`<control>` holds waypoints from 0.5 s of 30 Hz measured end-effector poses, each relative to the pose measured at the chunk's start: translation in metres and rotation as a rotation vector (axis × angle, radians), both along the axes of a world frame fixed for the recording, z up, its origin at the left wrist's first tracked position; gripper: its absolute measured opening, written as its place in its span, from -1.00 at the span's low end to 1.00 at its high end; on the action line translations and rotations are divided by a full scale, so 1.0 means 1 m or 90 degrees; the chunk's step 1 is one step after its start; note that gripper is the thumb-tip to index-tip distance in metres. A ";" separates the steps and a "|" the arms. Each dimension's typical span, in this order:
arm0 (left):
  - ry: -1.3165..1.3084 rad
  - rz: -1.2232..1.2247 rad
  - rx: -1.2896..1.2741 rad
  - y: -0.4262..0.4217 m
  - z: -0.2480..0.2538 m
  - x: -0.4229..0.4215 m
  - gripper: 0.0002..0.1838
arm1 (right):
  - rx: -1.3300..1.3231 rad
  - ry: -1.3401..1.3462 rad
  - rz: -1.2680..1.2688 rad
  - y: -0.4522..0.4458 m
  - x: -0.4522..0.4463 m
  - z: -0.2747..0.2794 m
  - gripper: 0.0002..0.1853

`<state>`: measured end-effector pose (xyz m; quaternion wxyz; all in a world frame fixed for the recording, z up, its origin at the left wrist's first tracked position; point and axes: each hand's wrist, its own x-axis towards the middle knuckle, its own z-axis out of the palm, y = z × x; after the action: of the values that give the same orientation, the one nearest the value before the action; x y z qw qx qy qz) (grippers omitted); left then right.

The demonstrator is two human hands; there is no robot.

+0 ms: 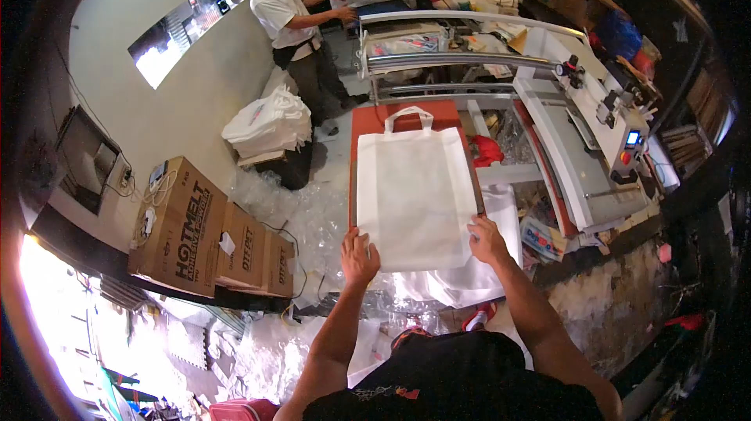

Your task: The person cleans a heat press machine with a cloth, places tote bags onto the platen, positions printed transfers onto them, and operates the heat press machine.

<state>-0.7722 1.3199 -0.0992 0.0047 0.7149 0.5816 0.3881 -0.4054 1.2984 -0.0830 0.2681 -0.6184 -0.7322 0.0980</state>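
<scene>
A white tote bag [418, 186] lies flat over a red press platen [366, 120], its looped handle pointing away from me. My left hand [361, 257] is at the bag's lower left side, fingers curled over the edge and thumb on the cloth. At the lower right side, my right hand [488, 240] pinches the opposite edge. The fabric looks smooth between both hands. White glossy cloth [458, 284] hangs below and to the right of the platen, nearest me.
The heat press [602, 147], with a lit display, stands at right. A stack of white bags [270, 124] sits at left, beyond cardboard boxes [188, 225]. Another person [285, 22] works at the back table. Clear plastic wrap [301, 202] covers the floor.
</scene>
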 end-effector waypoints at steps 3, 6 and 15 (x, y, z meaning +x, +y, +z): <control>-0.005 0.002 -0.001 -0.001 0.001 0.001 -0.69 | -0.014 -0.004 0.003 0.000 0.000 -0.001 -0.65; -0.006 0.006 -0.008 0.002 0.000 0.000 -0.69 | 0.006 -0.016 0.007 0.005 0.001 -0.009 -0.64; -0.011 -0.017 -0.050 0.004 -0.006 0.000 -0.68 | -0.001 0.003 -0.002 0.001 -0.001 -0.009 -0.65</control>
<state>-0.7722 1.3244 -0.1050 0.0432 0.7187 0.5865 0.3711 -0.4060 1.2993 -0.0919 0.2695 -0.6193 -0.7307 0.0994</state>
